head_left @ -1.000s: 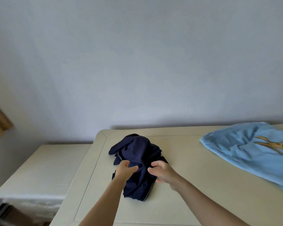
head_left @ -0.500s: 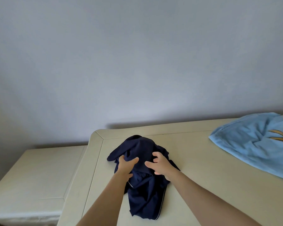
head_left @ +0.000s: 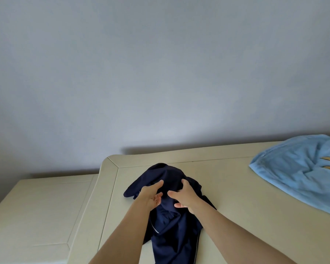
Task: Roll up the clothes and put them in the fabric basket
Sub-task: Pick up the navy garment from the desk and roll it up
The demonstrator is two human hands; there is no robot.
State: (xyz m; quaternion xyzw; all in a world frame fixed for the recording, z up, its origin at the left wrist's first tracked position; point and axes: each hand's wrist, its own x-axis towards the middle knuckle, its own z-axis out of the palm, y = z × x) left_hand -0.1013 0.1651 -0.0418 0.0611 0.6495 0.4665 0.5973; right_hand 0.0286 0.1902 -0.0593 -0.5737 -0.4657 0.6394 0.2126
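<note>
A crumpled navy garment [head_left: 171,221] with thin white piping lies on the cream table [head_left: 236,216], bunched high at its far end and trailing toward me. My left hand [head_left: 151,195] grips the bunched cloth from the left, fingers curled into a fold. On the right side of the same bunch my right hand [head_left: 185,195] pinches the fabric. The two hands sit close together, almost touching. No fabric basket is in view.
A light blue garment [head_left: 297,172] with a tan print lies spread at the table's far right. A lower cream cabinet top [head_left: 36,212] adjoins the table's left edge. A plain wall rises right behind the table.
Both hands have slid farther up the navy garment toward the wall and dug into its bunched top. More of the cloth now trails toward me.
</note>
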